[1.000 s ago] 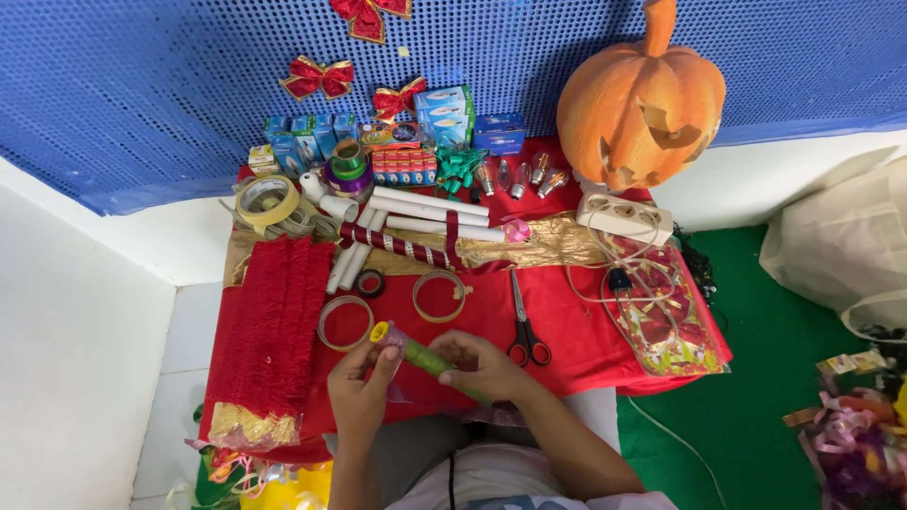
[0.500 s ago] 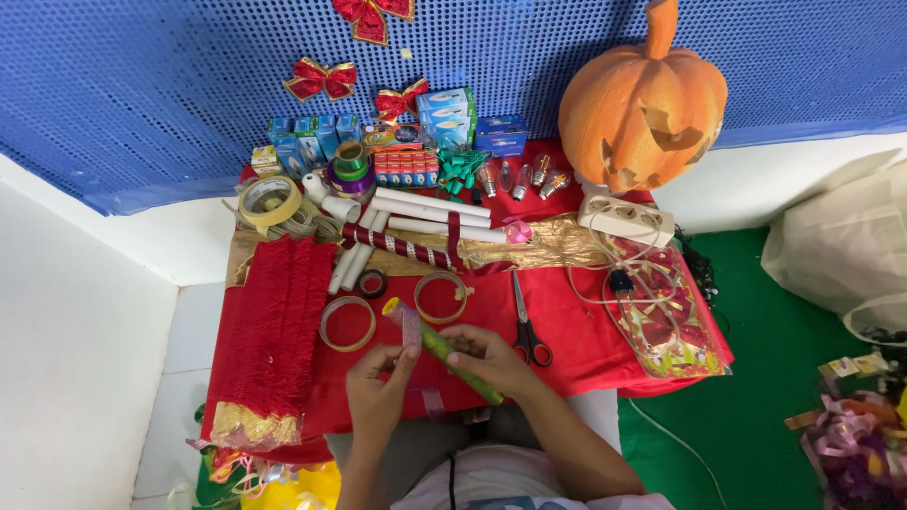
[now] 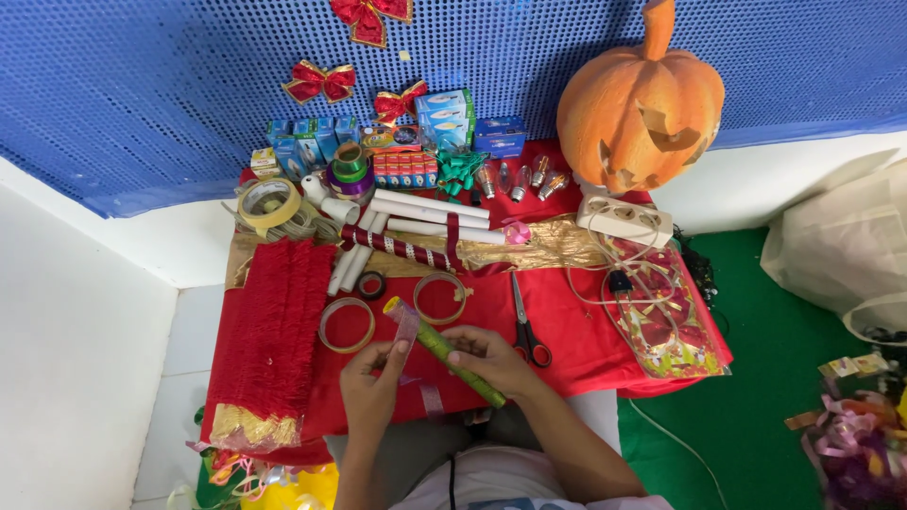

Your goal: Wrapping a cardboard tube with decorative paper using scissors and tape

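My right hand [image 3: 493,360] grips a thin green-wrapped stick [image 3: 452,354] that slants from upper left to lower right over the red cloth [image 3: 586,349]. A strip of pale lilac ribbon [image 3: 407,325] runs up to the stick's top end, and my left hand [image 3: 370,376] pinches this ribbon between its fingers. More of the ribbon trails down onto the cloth below my left hand. Two tape rings [image 3: 346,324] lie just beyond my hands, and scissors [image 3: 525,324] with red-black handles lie right of the stick.
White tubes [image 3: 430,211], a red-striped stick [image 3: 397,247], tape rolls [image 3: 267,204], small boxes [image 3: 312,142] and bulbs [image 3: 516,179] fill the back. A paper pumpkin [image 3: 639,104], a power strip [image 3: 625,220], a red fringe [image 3: 277,326] and a blue dotted wall with red bows [image 3: 318,81] surround them.
The green stick has tilted and shifted, its upper end now nearer the rings. My left hand moved from the stick's end onto the lilac ribbon.
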